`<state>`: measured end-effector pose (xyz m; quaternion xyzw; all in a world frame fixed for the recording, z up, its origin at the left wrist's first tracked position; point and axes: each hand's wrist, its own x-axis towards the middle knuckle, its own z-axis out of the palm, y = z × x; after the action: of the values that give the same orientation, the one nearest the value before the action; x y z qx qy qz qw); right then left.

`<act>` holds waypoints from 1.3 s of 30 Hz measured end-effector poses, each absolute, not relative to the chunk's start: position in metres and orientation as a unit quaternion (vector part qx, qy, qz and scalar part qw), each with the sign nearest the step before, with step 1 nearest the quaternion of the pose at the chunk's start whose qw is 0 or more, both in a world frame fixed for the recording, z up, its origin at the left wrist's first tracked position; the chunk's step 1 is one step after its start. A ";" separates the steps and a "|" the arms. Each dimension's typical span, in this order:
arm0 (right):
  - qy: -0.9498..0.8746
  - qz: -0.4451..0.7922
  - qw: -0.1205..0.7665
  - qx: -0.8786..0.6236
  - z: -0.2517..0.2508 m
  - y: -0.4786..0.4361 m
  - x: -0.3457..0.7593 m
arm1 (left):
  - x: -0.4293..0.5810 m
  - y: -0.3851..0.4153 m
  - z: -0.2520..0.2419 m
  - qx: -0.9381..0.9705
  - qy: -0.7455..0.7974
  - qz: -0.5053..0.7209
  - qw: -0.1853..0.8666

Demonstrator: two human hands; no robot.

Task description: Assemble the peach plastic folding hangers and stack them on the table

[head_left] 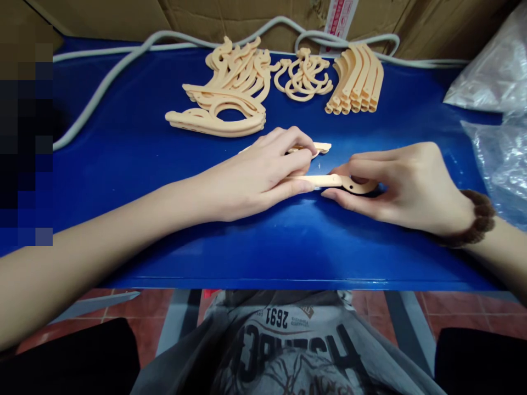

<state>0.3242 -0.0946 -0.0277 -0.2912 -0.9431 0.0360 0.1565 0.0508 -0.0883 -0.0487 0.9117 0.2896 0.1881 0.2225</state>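
Over the middle of the blue table (173, 241), my left hand (272, 170) is closed on a beige plastic hanger arm (323, 180), thumb along its near side. At the arm's right end is a curved beige hanger piece (362, 188) with a small dark hole. My right hand (411, 181) pinches around that joint, hiding part of it. Another beige plastic piece (324, 148) pokes out from beneath my left fingers, lying just beyond the arm; most of it is covered.
Behind my hands lie folded beige hangers (214, 125), a heap of curved pieces (242, 68), loose hooks (303, 82) and stacked hanger arms (358, 79). A grey cable (123, 63) runs along the back by cardboard (247, 19). Clear plastic bags (489, 77) sit right.
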 end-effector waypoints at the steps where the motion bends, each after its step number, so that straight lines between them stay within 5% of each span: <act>1: -0.946 0.034 0.153 -0.283 -0.027 -0.094 0.325 | 0.050 -0.088 -0.049 0.909 0.291 0.196 0.224; 39: -0.980 -0.004 0.111 -0.168 -0.025 -0.096 0.316 | 0.046 -0.082 -0.051 0.879 0.345 0.288 0.160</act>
<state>0.3155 -0.0956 -0.0249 -0.1680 -0.9795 -0.0044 0.1110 0.0460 -0.0823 -0.0514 0.8790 0.3447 0.2881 0.1600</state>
